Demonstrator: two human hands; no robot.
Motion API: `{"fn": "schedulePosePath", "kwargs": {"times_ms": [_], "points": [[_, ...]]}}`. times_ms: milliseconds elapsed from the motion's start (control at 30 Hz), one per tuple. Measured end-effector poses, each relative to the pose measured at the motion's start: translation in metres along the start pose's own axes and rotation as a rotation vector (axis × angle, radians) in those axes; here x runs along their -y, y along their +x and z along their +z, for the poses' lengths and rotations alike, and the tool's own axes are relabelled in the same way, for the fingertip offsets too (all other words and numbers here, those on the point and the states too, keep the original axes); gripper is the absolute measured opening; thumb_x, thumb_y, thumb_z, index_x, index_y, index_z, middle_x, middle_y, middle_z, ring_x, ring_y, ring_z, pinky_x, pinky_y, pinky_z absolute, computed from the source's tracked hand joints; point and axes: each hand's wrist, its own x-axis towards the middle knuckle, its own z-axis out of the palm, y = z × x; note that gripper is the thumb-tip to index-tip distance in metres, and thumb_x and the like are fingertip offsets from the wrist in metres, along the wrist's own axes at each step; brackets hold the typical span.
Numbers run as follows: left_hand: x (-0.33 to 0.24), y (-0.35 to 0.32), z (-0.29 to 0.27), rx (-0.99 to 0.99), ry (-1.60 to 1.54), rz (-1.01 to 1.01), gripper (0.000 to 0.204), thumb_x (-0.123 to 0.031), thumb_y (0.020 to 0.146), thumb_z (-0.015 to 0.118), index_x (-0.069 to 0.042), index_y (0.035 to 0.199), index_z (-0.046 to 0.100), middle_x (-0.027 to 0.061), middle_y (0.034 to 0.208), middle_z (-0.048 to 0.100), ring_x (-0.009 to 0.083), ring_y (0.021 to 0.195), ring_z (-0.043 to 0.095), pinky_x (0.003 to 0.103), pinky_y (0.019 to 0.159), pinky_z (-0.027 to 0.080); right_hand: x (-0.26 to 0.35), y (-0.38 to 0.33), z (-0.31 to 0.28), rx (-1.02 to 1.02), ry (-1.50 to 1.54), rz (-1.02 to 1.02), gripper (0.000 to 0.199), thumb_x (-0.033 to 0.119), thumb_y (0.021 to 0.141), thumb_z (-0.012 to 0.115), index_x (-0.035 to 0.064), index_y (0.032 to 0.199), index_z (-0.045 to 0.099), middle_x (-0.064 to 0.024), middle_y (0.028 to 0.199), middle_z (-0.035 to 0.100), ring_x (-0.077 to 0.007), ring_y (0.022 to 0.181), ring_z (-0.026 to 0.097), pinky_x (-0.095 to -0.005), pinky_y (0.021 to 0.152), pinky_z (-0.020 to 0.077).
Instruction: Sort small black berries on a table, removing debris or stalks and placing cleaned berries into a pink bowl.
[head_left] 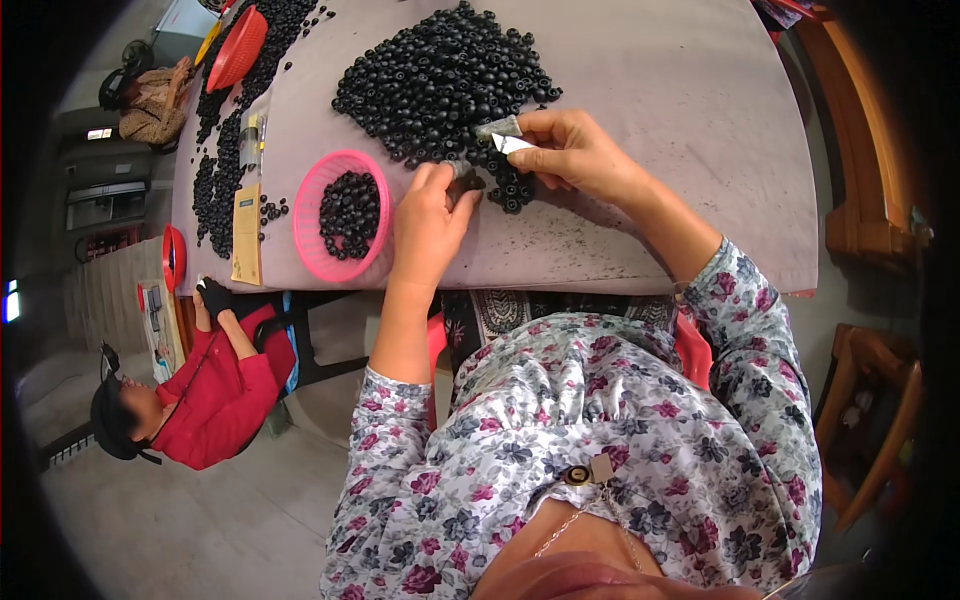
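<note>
I see small dark round piece point(466, 184) pinched in left hand point(428, 222) fingertips, at near edge of big heap of black round beads point(445, 75) on grey cloth-covered table point(680, 110). Right hand point(572, 152) just right of it, fingers clamped on short grey-handled blade point(505, 135), tip angled down-left toward piece. Right hand nearer the heap. Pink plastic basket point(345, 214) of beads left of left hand.

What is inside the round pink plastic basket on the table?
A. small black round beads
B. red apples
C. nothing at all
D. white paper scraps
A: the round pink plastic basket holds a heap of small black round beads, like the big pile spread on the grey table cover.
</note>
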Motion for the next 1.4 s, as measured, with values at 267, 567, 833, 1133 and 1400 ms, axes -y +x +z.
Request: {"fn": "schedulePosePath", "kwargs": {"times_ms": [267,567,833,1133,1400], "points": [[-0.002,0.003,0.001,0.067,0.036,0.043,0.024,-0.014,0.082,0.073,-0.003,0.096,0.058,0.0123,0.089,0.056,0.0307,0.069,0.061,0.042,0.061,0.047,-0.001,0.0,0.002,-0.001,-0.005,0.012,0.033,0.012,0.093,0.068,0.0027,0.125,0.065,0.0044,0.073,0.059,-0.0021,0.054,0.044,-0.0194,0.046,0.0331],[-0.007,0.007,0.004,0.085,0.109,0.064,0.02,-0.015,0.084,0.072,-0.003,0.092,0.058,0.0125,0.092,0.057,0.0363,0.077,0.062,0.046,0.064,0.048,-0.008,0.003,-0.002,0.013,-0.065,0.011,0.034,0.01,0.093,0.066,0.0036,0.126,0.065,0.0048,0.076,0.059,-0.0019,0.056,0.045,-0.0195,0.049,0.0351],[-0.009,0.001,0.007,0.02,0.148,0.132,0.017,-0.014,0.084,0.071,-0.002,0.091,0.061,0.0137,0.091,0.058,0.0382,0.081,0.063,0.046,0.067,0.05,-0.008,0.003,0.001,0.008,-0.042,-0.013,0.019,0.013,0.089,0.069,-0.0002,0.102,0.068,0.0018,0.072,0.057,-0.0047,0.056,0.048,-0.0232,0.05,0.0381],[-0.019,-0.003,-0.002,0.015,0.284,0.155,0.014,-0.011,0.083,0.071,-0.002,0.085,0.061,0.0138,0.087,0.058,0.0367,0.078,0.062,0.047,0.066,0.05,-0.01,0.003,-0.002,0.021,-0.034,-0.029,0.016,0.014,0.09,0.069,0.001,0.099,0.067,0.0033,0.071,0.056,-0.0037,0.057,0.048,-0.0223,0.051,0.0379],[-0.008,-0.011,-0.006,0.003,0.315,0.193,0.013,-0.011,0.082,0.071,-0.002,0.084,0.062,0.0132,0.085,0.058,0.0352,0.078,0.062,0.045,0.067,0.05,-0.011,0.003,-0.001,0.004,-0.035,-0.02,0.021,0.014,0.089,0.07,0.0007,0.105,0.068,0.0021,0.075,0.059,-0.0041,0.058,0.048,-0.0229,0.052,0.0398]]}}
